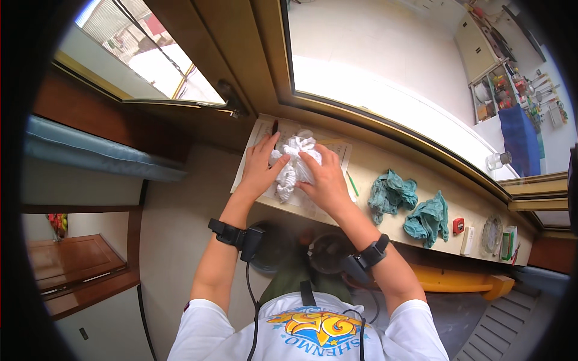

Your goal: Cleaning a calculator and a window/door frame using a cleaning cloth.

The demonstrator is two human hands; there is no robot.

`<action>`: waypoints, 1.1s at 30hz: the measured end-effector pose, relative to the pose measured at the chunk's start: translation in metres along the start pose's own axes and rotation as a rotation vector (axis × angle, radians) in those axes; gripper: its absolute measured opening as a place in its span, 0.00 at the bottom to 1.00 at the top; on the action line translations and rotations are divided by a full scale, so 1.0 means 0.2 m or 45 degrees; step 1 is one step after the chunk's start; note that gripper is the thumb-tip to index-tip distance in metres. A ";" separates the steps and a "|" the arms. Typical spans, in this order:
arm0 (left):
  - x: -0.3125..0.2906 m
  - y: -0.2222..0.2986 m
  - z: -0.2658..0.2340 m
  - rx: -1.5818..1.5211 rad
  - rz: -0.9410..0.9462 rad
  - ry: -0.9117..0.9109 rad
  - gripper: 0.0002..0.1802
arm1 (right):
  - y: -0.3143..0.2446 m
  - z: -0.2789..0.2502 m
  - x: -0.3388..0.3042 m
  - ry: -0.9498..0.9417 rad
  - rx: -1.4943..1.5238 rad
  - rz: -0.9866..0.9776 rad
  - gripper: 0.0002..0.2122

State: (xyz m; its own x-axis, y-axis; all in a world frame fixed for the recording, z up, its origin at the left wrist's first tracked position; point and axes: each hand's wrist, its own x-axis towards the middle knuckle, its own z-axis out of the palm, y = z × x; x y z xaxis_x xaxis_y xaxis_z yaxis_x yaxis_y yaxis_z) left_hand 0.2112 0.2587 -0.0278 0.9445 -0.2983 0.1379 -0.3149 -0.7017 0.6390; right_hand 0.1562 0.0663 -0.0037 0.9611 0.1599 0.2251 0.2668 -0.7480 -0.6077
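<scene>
A crumpled white cloth (295, 159) lies on a paper sheet (337, 150) on the window ledge (385, 165) — squeezed between 2 hands. The left hand (260, 169) presses its left side with fingers spread; the right hand (325, 177) cups its right side, fingers curled over it.

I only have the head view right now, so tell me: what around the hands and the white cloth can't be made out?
- Underside of white cloth: covered by left hand and right hand.
- Paper sheet: middle hidden under cloth and hands.
- Small items by red box: too small, bent by fisheye rim.
</scene>
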 end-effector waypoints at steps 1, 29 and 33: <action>0.00 0.01 0.01 -0.007 0.004 -0.006 0.36 | -0.01 0.01 0.00 0.010 0.018 0.006 0.33; -0.22 0.10 -0.06 0.051 -0.004 0.241 0.31 | 0.18 -0.16 -0.27 -0.118 -0.353 0.516 0.09; -0.25 0.12 -0.05 0.003 -0.007 0.255 0.30 | 0.17 -0.16 -0.24 -0.153 -0.355 0.548 0.08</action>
State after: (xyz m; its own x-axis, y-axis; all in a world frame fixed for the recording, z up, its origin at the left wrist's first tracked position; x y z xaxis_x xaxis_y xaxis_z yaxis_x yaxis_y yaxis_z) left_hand 0.1572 0.2636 -0.0117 0.9458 -0.1603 0.2825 -0.3100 -0.7048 0.6381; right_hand 0.1171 0.0127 -0.0101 0.9853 -0.1388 -0.0991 -0.1671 -0.9027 -0.3966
